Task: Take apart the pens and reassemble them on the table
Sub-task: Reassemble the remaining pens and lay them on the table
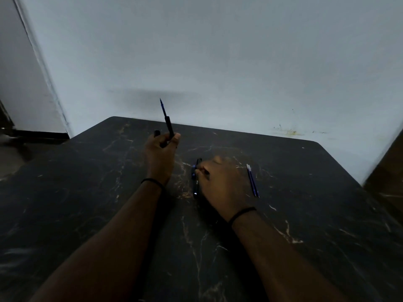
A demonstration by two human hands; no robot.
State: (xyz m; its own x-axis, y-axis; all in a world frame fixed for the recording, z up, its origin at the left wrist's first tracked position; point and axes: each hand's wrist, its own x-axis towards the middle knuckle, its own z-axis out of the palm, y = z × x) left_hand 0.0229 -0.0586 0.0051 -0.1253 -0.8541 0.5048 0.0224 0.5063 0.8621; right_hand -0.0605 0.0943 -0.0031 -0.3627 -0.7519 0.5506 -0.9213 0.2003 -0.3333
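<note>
My left hand [160,151] is raised above the dark marble table [87,192] and grips a black pen barrel [169,126] upright, with a blue refill tip sticking out of its top. My right hand [218,179] rests low on the table, its fingertips pinching a black pen part [198,163]. Just left of that hand lie more dark pen pieces [194,186], partly hidden by the fingers. Two blue refills [253,182] with white ends lie side by side on the table to the right of my right hand.
The table's far edge meets a pale wall [218,62]. A door frame [39,62] and floor show at the left, and a brown object [388,171] stands at the table's right edge.
</note>
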